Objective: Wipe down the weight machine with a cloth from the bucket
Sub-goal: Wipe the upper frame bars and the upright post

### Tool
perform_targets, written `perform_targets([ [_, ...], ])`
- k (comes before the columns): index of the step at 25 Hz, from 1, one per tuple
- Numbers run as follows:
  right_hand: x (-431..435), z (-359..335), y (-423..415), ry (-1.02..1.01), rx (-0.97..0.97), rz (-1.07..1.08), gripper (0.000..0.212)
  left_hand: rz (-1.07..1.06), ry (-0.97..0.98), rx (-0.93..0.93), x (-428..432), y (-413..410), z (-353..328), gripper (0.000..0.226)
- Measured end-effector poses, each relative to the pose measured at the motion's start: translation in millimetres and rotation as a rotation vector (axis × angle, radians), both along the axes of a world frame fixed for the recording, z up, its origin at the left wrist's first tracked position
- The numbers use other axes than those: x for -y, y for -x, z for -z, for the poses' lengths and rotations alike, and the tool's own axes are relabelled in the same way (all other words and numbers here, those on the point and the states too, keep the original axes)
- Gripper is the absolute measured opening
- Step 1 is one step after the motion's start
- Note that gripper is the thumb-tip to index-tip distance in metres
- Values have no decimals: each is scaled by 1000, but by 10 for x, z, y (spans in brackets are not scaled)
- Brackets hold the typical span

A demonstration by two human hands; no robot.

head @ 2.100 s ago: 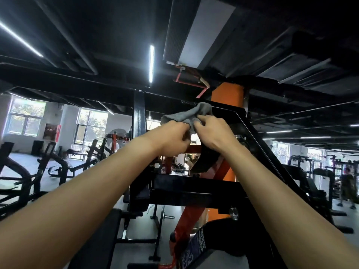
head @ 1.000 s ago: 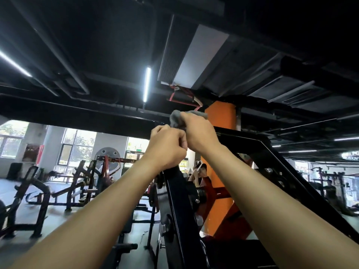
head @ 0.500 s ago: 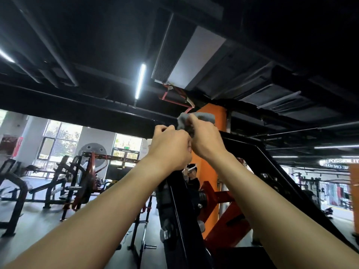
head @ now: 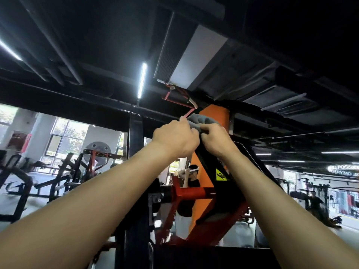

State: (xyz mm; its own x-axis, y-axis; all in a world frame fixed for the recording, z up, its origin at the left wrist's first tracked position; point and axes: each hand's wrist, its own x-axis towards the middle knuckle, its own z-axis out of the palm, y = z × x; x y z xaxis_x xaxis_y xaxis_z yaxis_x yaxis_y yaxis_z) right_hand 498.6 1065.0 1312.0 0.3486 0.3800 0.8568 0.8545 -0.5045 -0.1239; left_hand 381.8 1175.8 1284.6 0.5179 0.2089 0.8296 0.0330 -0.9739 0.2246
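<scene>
The grey cloth point(head: 203, 119) sits bunched on top of the weight machine point(head: 210, 165) frame, w/ left hand point(head: 175, 138) & right hand point(head: 216, 141) close together, both clamped on it; it looks soft, light, prob. damp, so best gripped by a thick fold.

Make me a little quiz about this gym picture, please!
1. True or false: only one hand holds the grey cloth.
2. Pick one: the tall column behind the cloth is A) green, B) orange, C) white.
3. Fill in the blank: the warning sticker on the black frame is ____.

Key
1. False: the left hand and the right hand both grip it.
2. B
3. Yellow
</scene>
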Motion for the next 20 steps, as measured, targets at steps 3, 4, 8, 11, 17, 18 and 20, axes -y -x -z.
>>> perform_targets([
  [3, 373, 34, -341, -47, -43, 5, 43, -38, -64, 28, 352, -210, -39, 40],
  [4, 512, 51, -457, -58, -53, 2, 43, -26, -71, 4, 445, -294, -51, 40],
  [8, 918, 20, -757, -156, -90, 61, 40, -61, -65, -59, 567, -575, -49, 42],
  [11, 757, -32, -719, -74, 3, 118, 37, -181, -69, -18, 625, -670, 0, 39],
  [17, 525, -20, -696, 53, 101, 58, 43, -134, -14, -4, 634, -657, 9, 24],
  [18, 607, -11, -755, 27, 70, 98, 41, -136, -7, 3, 626, -663, 15, 22],
  [20, 710, 5, -827, -28, 40, 161, 40, -145, 1, 1, 623, -670, 24, 20],
])
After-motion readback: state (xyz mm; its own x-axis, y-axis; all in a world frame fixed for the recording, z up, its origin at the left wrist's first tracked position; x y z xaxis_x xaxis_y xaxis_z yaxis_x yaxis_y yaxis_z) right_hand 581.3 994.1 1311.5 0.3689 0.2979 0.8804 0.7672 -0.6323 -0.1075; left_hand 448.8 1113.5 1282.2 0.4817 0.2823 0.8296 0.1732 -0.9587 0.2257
